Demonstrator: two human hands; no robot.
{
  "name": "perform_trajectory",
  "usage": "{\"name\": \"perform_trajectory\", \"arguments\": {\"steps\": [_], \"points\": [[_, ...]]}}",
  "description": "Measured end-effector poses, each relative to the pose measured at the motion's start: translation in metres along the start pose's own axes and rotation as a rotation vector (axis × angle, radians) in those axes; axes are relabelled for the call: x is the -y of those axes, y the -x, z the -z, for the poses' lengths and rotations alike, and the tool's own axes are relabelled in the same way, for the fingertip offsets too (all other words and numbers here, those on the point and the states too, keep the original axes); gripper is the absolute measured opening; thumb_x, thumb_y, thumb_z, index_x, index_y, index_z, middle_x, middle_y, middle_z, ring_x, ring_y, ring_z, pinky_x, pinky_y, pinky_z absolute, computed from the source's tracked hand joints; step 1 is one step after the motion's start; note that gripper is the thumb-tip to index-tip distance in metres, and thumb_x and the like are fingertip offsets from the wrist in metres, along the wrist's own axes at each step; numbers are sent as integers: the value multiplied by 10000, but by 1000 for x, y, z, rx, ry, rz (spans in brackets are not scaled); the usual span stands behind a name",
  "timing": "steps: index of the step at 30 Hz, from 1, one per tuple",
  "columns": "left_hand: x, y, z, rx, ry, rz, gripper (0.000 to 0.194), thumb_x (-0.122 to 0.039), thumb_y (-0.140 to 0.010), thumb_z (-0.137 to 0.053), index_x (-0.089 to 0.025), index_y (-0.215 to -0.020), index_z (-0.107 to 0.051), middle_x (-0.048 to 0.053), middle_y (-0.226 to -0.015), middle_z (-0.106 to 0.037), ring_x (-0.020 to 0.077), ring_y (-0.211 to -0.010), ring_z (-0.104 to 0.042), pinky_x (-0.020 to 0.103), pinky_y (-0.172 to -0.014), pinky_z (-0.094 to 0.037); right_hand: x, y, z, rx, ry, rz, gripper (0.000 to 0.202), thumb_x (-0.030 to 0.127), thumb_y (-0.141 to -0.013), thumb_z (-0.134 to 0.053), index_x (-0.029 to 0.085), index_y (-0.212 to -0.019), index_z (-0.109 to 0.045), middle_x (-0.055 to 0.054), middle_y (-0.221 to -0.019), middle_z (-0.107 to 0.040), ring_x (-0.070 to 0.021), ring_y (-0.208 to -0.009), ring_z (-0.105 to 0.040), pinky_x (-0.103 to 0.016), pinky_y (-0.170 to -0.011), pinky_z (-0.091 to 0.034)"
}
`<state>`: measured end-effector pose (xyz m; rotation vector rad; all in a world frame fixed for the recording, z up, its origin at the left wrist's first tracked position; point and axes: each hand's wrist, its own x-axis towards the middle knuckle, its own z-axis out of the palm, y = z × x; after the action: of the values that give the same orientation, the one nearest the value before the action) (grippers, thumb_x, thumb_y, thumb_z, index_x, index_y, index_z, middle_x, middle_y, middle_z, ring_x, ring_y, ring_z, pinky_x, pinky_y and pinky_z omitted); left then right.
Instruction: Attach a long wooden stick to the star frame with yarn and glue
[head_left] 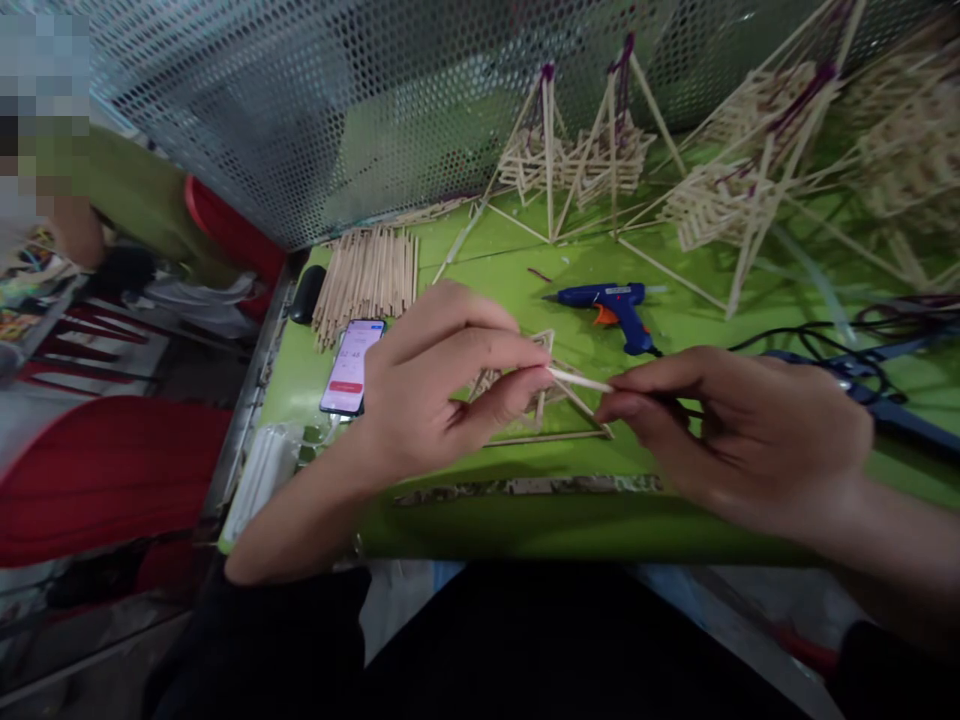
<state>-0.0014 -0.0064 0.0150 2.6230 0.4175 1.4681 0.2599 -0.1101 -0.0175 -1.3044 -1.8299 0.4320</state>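
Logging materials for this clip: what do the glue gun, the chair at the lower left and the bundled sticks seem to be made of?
Glue gun: probably hard plastic, smooth blue with an orange trigger.
Chair: likely moulded plastic, glossy red, going by its smooth curved shell.
Sticks: apparently bare wood or bamboo, pale tan and unpainted; which one, I cannot tell.

a phone (351, 368) with a lit screen and a red button lies on the green counter (450, 530), just left of the left hand (450, 385). beyond the phone, farther from that hand, sits a rounded black object (306, 294). a perforated metal panel (337, 110) rises past the hand at the counter's far side. well off to the hand's left are a near red chair (112, 480) and a farther red seat (225, 235), beside a person in olive (135, 190).
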Motion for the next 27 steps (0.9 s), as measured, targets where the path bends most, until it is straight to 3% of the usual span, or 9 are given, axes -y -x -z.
{"name": "perform_trajectory", "arguments": {"steps": [2,5,10,13,15,19,21,23,27], "points": [[4,-1,-2,-38,16,11,141,-354,-1185,-796,-278,-1073,-833,10,-963,-815,163,-786,-761,343,-704,-647,-4,-5,1,-27,-10,15,73,305,-1111,-781,279,-1129,-848,-3,-790,-801,-160,-589,-659,-331,-598,-484],[13,-2,-5,-124,87,87,204,-459,-1196,-793,-290,-1088,-834,1,-933,-793,147,-782,-745,321,-675,-625,-10,-13,6,112,-127,20,93,297,-1120,-763,262,-1075,-836,7,-809,-801,-146,-619,-671,-310,-604,-489],[6,-8,2,-174,299,280,551,-762,-1004,-920,-250,-976,-718,71,-1352,-766,220,-1079,-775,386,-750,-629,-10,-21,7,424,-641,-237,244,428,-1155,-780,232,-1010,-765,-23,-804,-820,-173,-669,-715,-308,-621,-545],[-20,-12,16,-203,180,384,509,-641,-1187,-751,-234,-893,-667,32,-1016,-734,150,-832,-679,368,-655,-513,-6,-20,2,525,-848,-333,330,518,-1185,-726,235,-1017,-696,-45,-802,-833,-188,-643,-735,-325,-625,-567],[-41,-12,24,-40,118,463,474,-482,-1235,-708,-231,-835,-670,-18,-710,-592,110,-603,-515,345,-545,-387,-3,-18,-1,559,-891,-321,343,547,-1197,-690,243,-1040,-669,-50,-827,-836,-198,-654,-754,-335,-631,-586],[-70,0,17,470,89,544,417,-606,-1101,-843,-228,-943,-768,8,-760,-742,165,-632,-663,339,-548,-454,4,-7,-11,485,-710,-144,287,471,-1144,-770,244,-1004,-661,-23,-837,-785,-182,-695,-728,-315,-633,-580],[-75,8,3,454,69,539,456,-665,-1073,-838,-216,-1020,-776,52,-883,-820,225,-770,-760,369,-656,-552,5,-1,-16,342,-450,59,215,376,-1083,-796,246,-981,-659,-11,-827,-767,-172,-685,-688,-313,-628,-538],[-74,13,-10,364,98,563,366,-572,-1115,-790,-211,-1055,-773,73,-963,-854,239,-855,-792,385,-742,-600,3,3,-18,190,-165,256,155,324,-1042,-779,249,-978,-659,-22,-838,-784,-183,-691,-684,-337,-650,-508],[-65,1,-14,361,188,667,214,-317,-1129,-713,-222,-937,-712,21,-837,-796,173,-715,-704,330,-643,-514,-4,2,-14,128,116,394,280,479,-1125,-736,239,-985,-697,-42,-823,-789,-198,-678,-689,-375,-656,-466]]}}
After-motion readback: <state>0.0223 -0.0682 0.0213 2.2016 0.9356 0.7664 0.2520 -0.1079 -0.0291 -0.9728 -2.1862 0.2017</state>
